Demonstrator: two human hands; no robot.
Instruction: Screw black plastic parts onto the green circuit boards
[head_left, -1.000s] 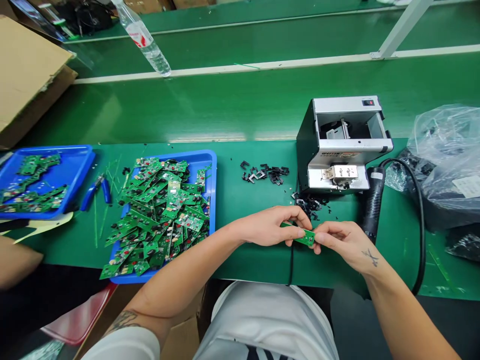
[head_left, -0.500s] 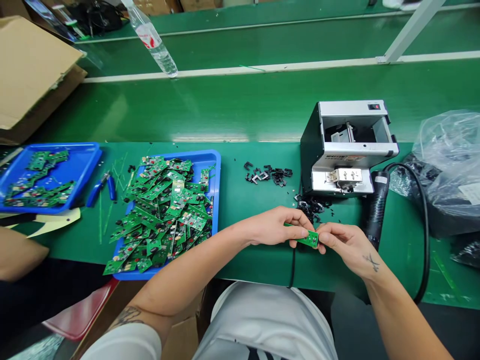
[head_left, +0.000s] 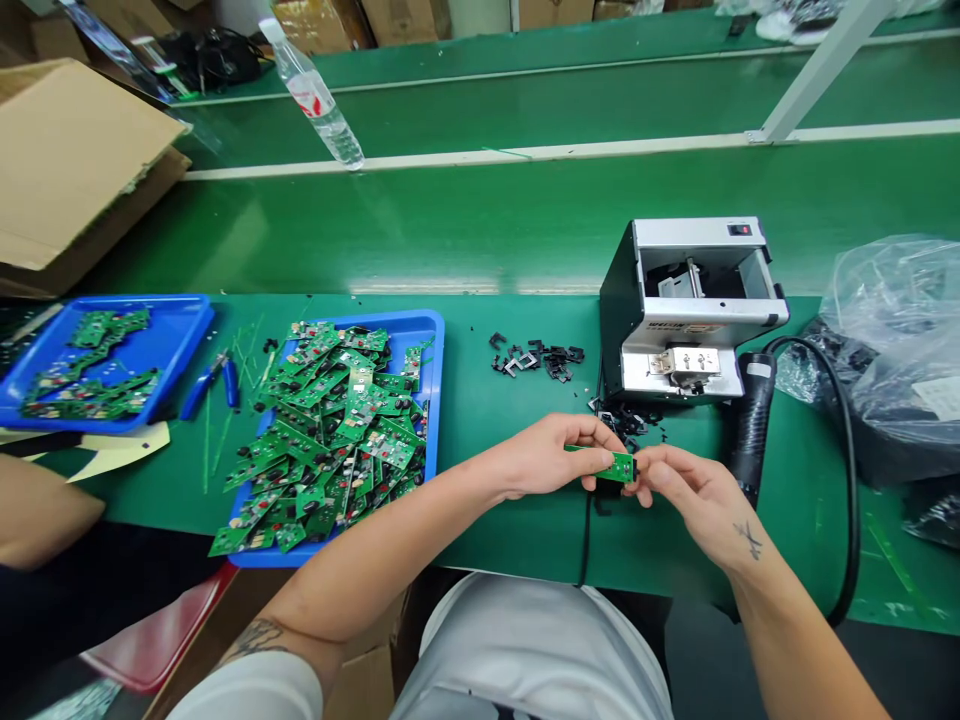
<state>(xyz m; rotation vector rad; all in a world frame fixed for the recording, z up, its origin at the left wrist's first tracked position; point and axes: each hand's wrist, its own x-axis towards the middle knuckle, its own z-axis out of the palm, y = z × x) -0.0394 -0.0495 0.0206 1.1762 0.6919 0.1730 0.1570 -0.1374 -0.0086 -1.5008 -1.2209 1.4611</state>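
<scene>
One small green printed circuit board (head_left: 619, 467) sits above the worktop (head_left: 510, 535), between the two hands, in front of the screw feeder (head_left: 705, 315). The left hand (head_left: 551, 455) pinches its left part between thumb and fingers; the right hand (head_left: 694, 485) has its fingertips drawn together at the other end, where something dark shows, too small to identify. With so narrow a grip, I judge the board could twist if the right fingers press off-centre, and a badly seated part could drop into the loose black plastic clips (head_left: 626, 418) just beyond. A sleeve or wrist might also snag the thin black cord (head_left: 586, 540) running under the hands.

The clips are angular and bracket-shaped, in matt black. The feeder pairs brushed-looking silver metal with a black side panel; next to it lies a cylindrical tool handle (head_left: 752, 420), ridged and dark, and crinkled clear plastic (head_left: 900, 330). Leftward, a smooth blue plastic tray (head_left: 439, 400) holds jumbled, thin-edged circuit boards (head_left: 330, 430), studded with components. Blue-handled nippers (head_left: 231, 385) lie past it.
</scene>
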